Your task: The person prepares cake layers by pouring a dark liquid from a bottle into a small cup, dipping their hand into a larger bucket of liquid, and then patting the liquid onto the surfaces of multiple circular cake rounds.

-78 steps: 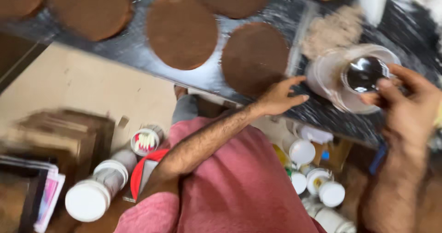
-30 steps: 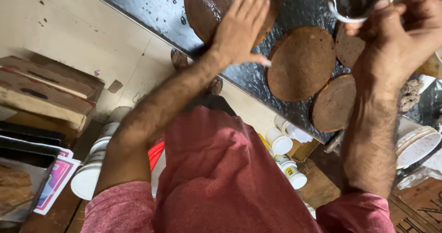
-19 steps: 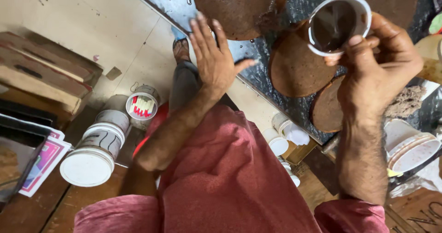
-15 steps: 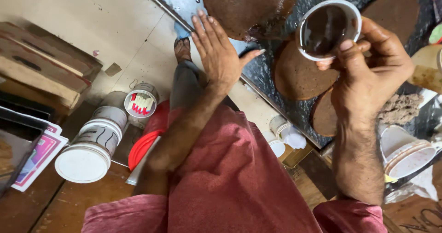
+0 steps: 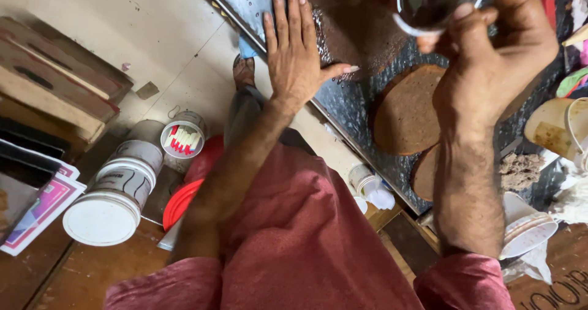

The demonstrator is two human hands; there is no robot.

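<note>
The fingers (image 5: 471, 22) of the right hand (image 5: 490, 59) are curled and pinch the rim and wall of a small round clear cup with a white rim (image 5: 438, 0), thumb on the near side and the other fingers wrapped behind; the cup is held up at the top edge of the view, above a dark wet worktop (image 5: 349, 111). Its contents look dark, but whether liquid or powder cannot be told. The cup appears light, thin-walled and somewhat flexible, so it is likely to deform under a hard squeeze; a grip low on the wall, or across the rim as here, is judged best. The left hand (image 5: 294, 52) lies flat, fingers (image 5: 288, 10) spread and extended, thumb out to the side, palm down on the worktop edge, touching the large round brown disc of dough-like material (image 5: 352, 28) at its rim. The disc looks soft, damp and thin, probably prone to tearing or sticking if lifted by one edge; support from beneath across a broad area is advised. Two further brown round discs (image 5: 407, 111) lie just beside it. Below the worktop, on the floor, stand a white lidded plastic tub (image 5: 110, 203) and a red round lid (image 5: 180, 203).
</note>
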